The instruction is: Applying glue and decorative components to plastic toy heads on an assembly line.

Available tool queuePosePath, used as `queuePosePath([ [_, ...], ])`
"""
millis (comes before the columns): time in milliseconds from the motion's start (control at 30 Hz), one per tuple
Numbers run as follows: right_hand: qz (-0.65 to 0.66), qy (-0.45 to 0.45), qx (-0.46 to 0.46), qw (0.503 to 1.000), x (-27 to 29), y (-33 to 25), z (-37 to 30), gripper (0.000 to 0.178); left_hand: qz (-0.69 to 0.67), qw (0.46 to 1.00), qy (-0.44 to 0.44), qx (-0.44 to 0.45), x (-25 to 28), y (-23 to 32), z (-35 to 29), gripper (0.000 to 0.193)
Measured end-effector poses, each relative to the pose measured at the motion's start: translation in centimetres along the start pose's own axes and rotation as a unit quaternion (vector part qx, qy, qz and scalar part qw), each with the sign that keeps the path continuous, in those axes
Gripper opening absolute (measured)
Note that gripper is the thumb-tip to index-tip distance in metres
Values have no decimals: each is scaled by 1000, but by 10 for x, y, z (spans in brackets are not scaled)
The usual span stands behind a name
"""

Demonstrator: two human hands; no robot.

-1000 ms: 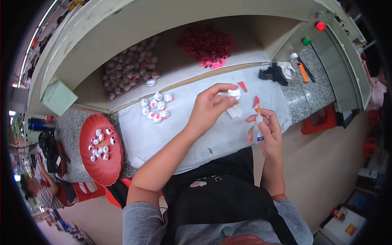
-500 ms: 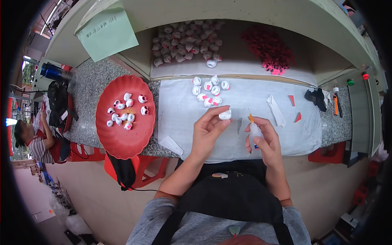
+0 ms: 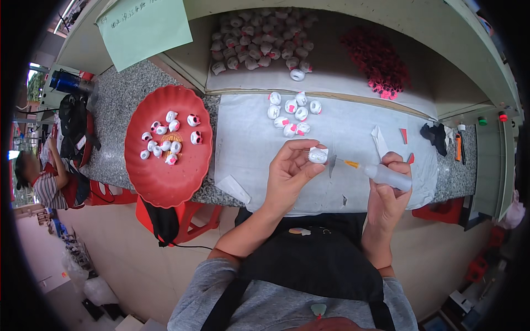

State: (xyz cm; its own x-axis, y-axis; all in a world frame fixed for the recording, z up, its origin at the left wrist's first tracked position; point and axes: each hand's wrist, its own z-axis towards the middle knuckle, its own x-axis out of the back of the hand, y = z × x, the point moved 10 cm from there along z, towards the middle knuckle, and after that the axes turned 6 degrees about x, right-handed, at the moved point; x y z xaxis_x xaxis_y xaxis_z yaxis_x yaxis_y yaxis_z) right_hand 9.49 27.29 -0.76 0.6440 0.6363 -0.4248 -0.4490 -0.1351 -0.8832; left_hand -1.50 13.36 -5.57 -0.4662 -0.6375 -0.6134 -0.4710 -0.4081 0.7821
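Small, rounded white piece (image 3: 318,155) in the left hand (image 3: 292,175), translucent white squeeze bottle (image 3: 391,177) in the right hand (image 3: 387,185)

The left hand pinches the small piece between thumb and fingers, above the white paper sheet (image 3: 248,160) that covers part of the speckled grey bench (image 3: 113,127); the right hand is closed around the squeeze bottle, which is tilted onto its side; its orange tip (image 3: 351,164) and thin needle point left toward the piece, close by, though whether they touch is too fine to tell; how full the bottle is cannot be told.

To the left, the red, scalloped, oval plate (image 3: 165,190) holds a loose scatter of small white pieces with pink parts (image 3: 172,125), some showing dark openings, around its middle, leaving the lower part of the plate bare; behind the sheet, the pale, paper-lined shelf compartment (image 3: 331,80) bears two separate piles: a broad heap of white-and-pink pieces (image 3: 259,44) on the left, and a dense mound of dark pink bits (image 3: 381,66) on the right; just in front of the compartment, a small cluster of similar white pieces (image 3: 291,106) rests on the sheet.
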Motion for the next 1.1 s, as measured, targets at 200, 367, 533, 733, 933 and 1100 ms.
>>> queuePosePath([
  [200,-103,-46,145,983,-16,-29,-5,36,3,1000,-6,6,-6,-3,-2,33],
  [367,-104,-21,128,986,-5,-29,-6,37,-4,1000,-15,4,-11,-3,-4,28],
  [533,-86,2,119,989,4,-28,-9,37,-31,999,-24,7,-10,-5,-4,20],
  [733,-110,-25,157,981,-4,-35,-13,37,1,1000,-15,-25,-13,4,-8,19],
  [933,-201,-91,243,945,-19,-47,-24,38,7,999,-33,-11,-16,2,-10,33],
  [1100,-206,-148,257,933,-29,-51,-29,42,29,999,-19,-19,-13,1,-11,36],
])
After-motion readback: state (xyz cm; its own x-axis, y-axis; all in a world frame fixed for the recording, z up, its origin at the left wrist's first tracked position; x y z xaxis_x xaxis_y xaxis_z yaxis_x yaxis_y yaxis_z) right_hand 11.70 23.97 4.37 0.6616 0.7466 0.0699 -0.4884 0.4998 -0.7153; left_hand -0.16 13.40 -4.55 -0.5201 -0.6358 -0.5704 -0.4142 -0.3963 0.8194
